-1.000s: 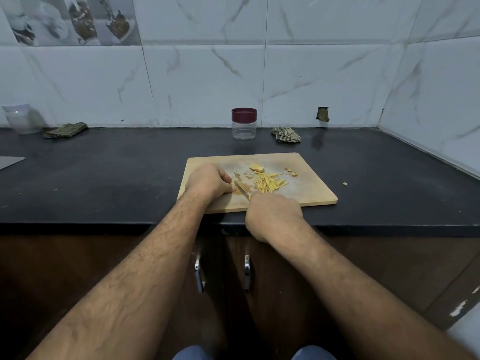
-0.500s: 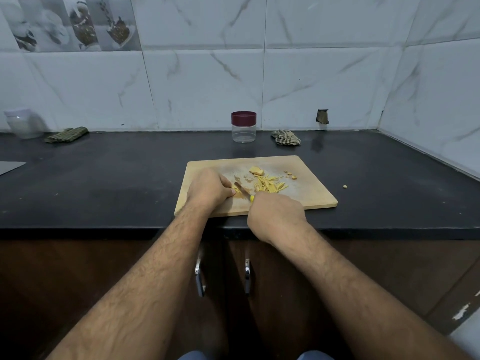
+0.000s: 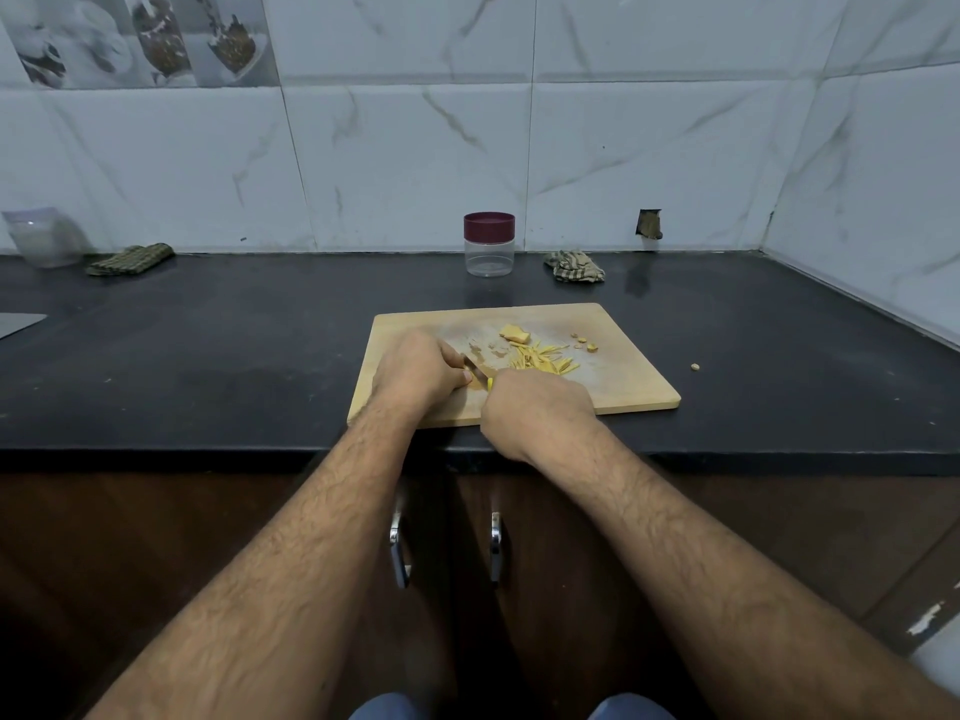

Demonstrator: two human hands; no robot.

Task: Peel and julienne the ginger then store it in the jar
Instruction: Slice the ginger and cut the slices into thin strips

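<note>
A wooden cutting board [image 3: 623, 387] lies on the black counter. On it are a pile of yellow ginger strips [image 3: 540, 358], a peeled ginger chunk [image 3: 514, 334] and a few small scraps [image 3: 584, 341]. My left hand [image 3: 415, 374] presses down on a ginger piece that its fingers mostly hide. My right hand [image 3: 535, 413] is closed on a knife [image 3: 480, 375] with a yellow handle; the blade lies right beside my left fingertips. A clear jar [image 3: 489, 246] with a maroon lid stands closed behind the board, by the wall.
A crumpled cloth [image 3: 574, 266] lies right of the jar and a folded green cloth [image 3: 130, 259] at far left, next to a plastic container [image 3: 44, 236]. One ginger bit [image 3: 694, 366] sits on the counter right of the board. Cabinet handles [image 3: 496, 548] hang below the counter edge.
Both hands stay at the same spot on the board. The knife blade has shifted slightly between the fingers, close against my left fingertips.
</note>
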